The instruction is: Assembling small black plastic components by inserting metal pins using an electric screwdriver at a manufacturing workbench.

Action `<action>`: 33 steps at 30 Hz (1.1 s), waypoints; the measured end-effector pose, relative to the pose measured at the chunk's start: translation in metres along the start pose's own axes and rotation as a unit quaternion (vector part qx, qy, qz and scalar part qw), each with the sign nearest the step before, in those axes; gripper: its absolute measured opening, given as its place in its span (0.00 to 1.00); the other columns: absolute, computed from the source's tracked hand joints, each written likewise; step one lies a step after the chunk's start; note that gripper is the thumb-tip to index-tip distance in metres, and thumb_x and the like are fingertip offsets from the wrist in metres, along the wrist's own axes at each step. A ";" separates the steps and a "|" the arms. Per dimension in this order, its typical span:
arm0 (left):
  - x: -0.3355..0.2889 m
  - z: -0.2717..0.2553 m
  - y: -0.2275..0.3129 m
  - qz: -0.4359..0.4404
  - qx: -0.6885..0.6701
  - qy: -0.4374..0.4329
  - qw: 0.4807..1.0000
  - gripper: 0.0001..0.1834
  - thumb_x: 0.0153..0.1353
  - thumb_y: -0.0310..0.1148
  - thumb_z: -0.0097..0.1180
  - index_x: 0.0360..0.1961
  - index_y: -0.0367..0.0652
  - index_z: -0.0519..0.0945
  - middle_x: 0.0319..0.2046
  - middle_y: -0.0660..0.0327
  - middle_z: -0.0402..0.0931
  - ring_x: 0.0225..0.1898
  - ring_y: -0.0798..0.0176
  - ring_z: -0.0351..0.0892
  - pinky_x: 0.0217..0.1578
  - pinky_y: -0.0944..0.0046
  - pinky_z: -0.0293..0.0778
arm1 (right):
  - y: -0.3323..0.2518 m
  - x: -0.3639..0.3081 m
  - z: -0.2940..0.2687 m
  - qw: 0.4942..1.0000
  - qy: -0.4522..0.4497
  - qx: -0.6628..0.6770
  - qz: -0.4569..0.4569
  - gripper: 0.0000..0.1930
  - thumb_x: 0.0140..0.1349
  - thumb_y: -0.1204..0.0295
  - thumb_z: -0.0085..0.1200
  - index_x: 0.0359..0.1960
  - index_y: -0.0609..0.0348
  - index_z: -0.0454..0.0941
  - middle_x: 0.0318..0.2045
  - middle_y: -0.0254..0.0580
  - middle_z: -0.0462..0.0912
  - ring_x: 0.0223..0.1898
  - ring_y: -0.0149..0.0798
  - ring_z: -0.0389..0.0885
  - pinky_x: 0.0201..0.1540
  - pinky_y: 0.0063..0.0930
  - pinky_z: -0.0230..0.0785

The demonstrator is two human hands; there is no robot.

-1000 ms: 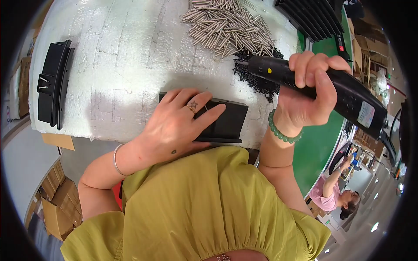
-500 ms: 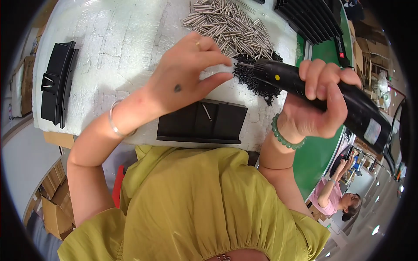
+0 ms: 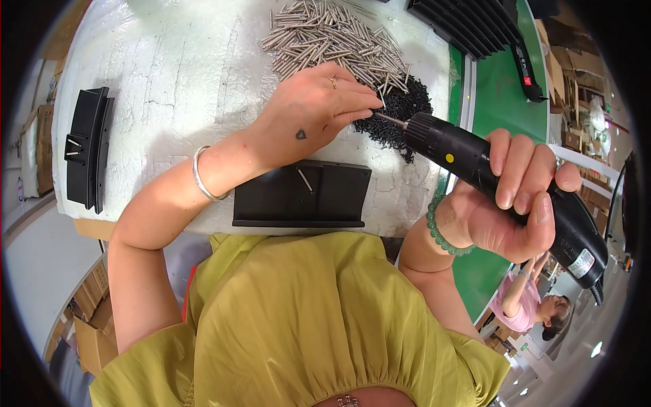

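Observation:
My right hand (image 3: 519, 197) is wrapped round a black electric screwdriver (image 3: 468, 156) with a yellow dot, its bit pointing left. At the bit's tip, the thumb and fingers of my left hand (image 3: 315, 112) are pinched together; what they hold is too small and hidden to make out. Beneath and beside the bit lies a heap of small black screws (image 3: 413, 102). Beyond my left hand spreads a pile of silver metal pins (image 3: 325, 41). Close to my body rests a black plastic part (image 3: 339, 197), with one metal pin (image 3: 306, 180) standing on it.
On the left of the white foam-covered table (image 3: 169, 102) sits a second black part (image 3: 88, 149) with pins in it. Black ribbed pieces (image 3: 468, 27) lie at the far right by a green surface (image 3: 498, 102). Another person (image 3: 529, 302) in pink is off to the right.
My left thumb and fingers, apart before, have closed together at the bit's tip. The screwdriver has shifted slightly right and nearer, and its bit shows more fully. The whole view has shifted slightly.

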State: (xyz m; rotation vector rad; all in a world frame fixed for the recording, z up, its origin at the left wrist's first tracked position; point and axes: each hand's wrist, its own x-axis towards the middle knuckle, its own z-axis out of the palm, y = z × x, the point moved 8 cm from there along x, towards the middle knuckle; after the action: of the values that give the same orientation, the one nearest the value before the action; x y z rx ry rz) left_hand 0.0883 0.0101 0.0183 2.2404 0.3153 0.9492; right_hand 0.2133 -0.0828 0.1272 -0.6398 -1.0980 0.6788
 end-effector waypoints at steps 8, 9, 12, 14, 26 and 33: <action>0.003 -0.008 0.007 0.026 0.017 0.015 0.999 0.08 0.46 0.29 0.67 0.29 0.42 0.82 0.28 0.62 0.81 0.34 0.57 0.78 0.35 0.62 0.75 | -0.002 -0.001 0.002 1.000 -0.026 0.004 0.013 0.16 0.52 0.73 0.47 0.45 0.53 0.73 0.19 0.23 0.67 0.20 0.22 0.64 0.32 0.22 0.57; 0.003 -0.010 0.009 0.026 0.013 0.020 0.999 0.08 0.45 0.30 0.67 0.27 0.42 0.81 0.26 0.63 0.80 0.34 0.58 0.77 0.34 0.62 0.75 | -0.002 -0.001 0.004 0.999 -0.032 0.008 0.014 0.16 0.52 0.73 0.47 0.44 0.53 0.73 0.19 0.23 0.67 0.20 0.22 0.64 0.32 0.22 0.57; 0.004 -0.011 0.013 0.032 0.010 0.025 0.999 0.08 0.45 0.30 0.67 0.26 0.43 0.81 0.24 0.63 0.78 0.33 0.58 0.77 0.33 0.62 0.74 | -0.001 -0.002 0.007 1.000 -0.019 0.008 0.017 0.15 0.52 0.73 0.47 0.44 0.53 0.72 0.18 0.23 0.67 0.20 0.22 0.64 0.32 0.21 0.57; 0.003 -0.010 0.012 0.043 0.019 0.025 0.999 0.08 0.45 0.32 0.67 0.26 0.44 0.80 0.24 0.65 0.77 0.32 0.60 0.77 0.31 0.63 0.74 | -0.001 -0.004 0.009 1.000 -0.013 0.005 0.015 0.14 0.52 0.73 0.48 0.43 0.53 0.72 0.18 0.23 0.66 0.20 0.22 0.64 0.32 0.21 0.57; -0.022 -0.011 0.017 -0.054 -0.037 -0.053 0.996 0.11 0.45 0.26 0.66 0.33 0.42 0.81 0.30 0.62 0.77 0.37 0.57 0.75 0.35 0.61 0.72 | 0.010 -0.015 0.035 0.996 -0.078 -0.006 0.046 0.12 0.52 0.73 0.50 0.38 0.51 0.64 0.17 0.23 0.66 0.17 0.21 0.65 0.30 0.20 0.60; 0.010 -0.034 -0.015 0.056 0.186 -0.114 0.974 0.11 0.49 0.25 0.60 0.35 0.46 0.82 0.33 0.61 0.74 0.39 0.57 0.70 0.41 0.62 0.71 | 0.008 -0.020 0.015 1.000 -0.027 0.000 0.012 0.16 0.55 0.74 0.51 0.45 0.52 0.62 0.19 0.31 0.70 0.18 0.29 0.68 0.27 0.27 0.62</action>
State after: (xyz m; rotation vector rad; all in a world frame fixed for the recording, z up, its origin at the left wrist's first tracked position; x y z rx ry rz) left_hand 0.0720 0.0427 0.0310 2.7054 0.2832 0.7232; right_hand 0.1918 -0.0910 0.1145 -0.6388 -1.1417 0.7199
